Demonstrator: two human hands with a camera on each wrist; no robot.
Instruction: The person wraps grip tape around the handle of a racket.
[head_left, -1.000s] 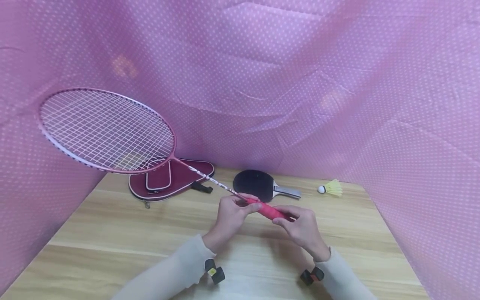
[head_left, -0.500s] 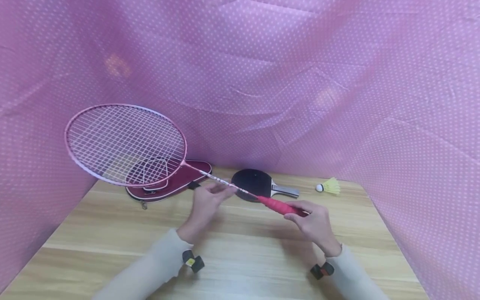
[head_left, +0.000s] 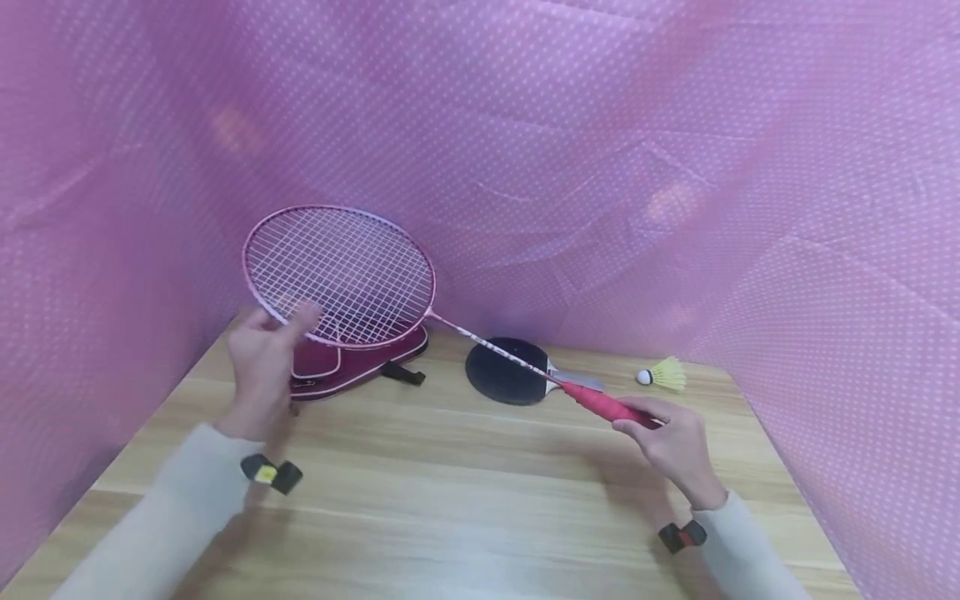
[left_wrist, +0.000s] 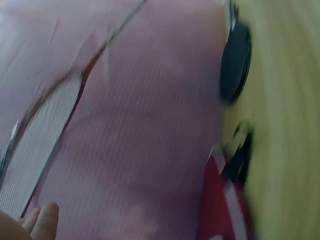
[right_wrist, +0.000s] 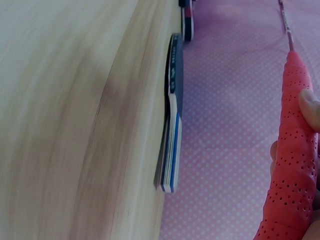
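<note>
- Badminton racket hangs in the air above the surface, its strung head up at the left and its thin shaft sloping down to the right.
- Its red grip sits in the right hand, whose fingers curl around the butt end; the right wrist view shows fingertips pressed on the perforated red wrap.
- The left hand is raised just below the lower edge of the racket's frame, fingers loosely spread and blurred; whether they touch the frame cannot be told, and they hold nothing.
- A dark red racket cover lies flat on the surface beneath the racket head.
- A table tennis paddle lies under the shaft, black face up.
- A yellow shuttlecock lies near the far right edge.
- A pink dotted cloth hangs around the surface.
</note>
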